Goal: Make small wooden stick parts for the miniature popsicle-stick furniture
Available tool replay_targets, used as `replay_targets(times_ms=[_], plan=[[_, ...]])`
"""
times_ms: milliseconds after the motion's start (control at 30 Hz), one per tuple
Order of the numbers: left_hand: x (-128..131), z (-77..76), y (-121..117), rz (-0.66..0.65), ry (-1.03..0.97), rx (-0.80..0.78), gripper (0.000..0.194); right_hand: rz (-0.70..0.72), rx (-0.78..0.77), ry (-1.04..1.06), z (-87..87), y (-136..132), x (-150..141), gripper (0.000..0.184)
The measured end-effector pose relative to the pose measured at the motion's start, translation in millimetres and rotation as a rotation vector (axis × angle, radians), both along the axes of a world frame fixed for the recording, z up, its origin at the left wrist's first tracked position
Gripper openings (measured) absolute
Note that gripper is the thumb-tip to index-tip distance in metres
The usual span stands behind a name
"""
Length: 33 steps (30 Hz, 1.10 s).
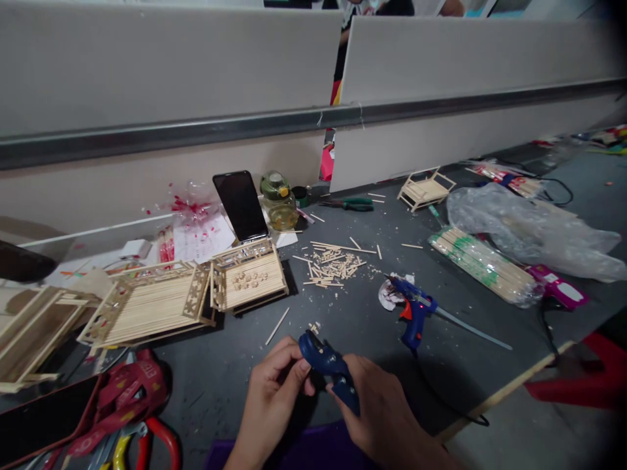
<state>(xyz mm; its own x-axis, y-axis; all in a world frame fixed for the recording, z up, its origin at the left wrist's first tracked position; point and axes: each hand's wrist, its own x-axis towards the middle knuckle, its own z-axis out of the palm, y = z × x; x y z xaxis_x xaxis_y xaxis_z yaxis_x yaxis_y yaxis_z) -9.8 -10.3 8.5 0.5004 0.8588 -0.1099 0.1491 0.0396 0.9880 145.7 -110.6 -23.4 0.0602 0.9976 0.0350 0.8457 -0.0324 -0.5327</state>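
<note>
My right hand [379, 408] is wrapped round the handles of a pair of blue cutters [327, 364] near the table's front edge. The cutter jaws point up and left, with a small pale wood piece [313, 328] at their tip. My left hand [274, 385] is pinched against the cutter head from the left; what its fingertips hold is hidden. Both hands hover just above the dark table [357, 313].
A blue glue gun [414, 310] lies just right of the hands, its cord trailing to the table edge. Cut stick bits [333, 264], stick-built models [247, 281], a bundle of sticks [482, 264], a propped phone [241, 205], a plastic bag [529, 228] and red-handled pliers [157, 437] surround them.
</note>
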Motion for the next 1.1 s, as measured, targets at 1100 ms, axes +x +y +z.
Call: replay_targets(times_ms=[1100], plan=[[-4,-29.6,28,0.163,0.255,0.221,0.020,-0.180,-0.151,0.952,4.0,14,5,0.020]])
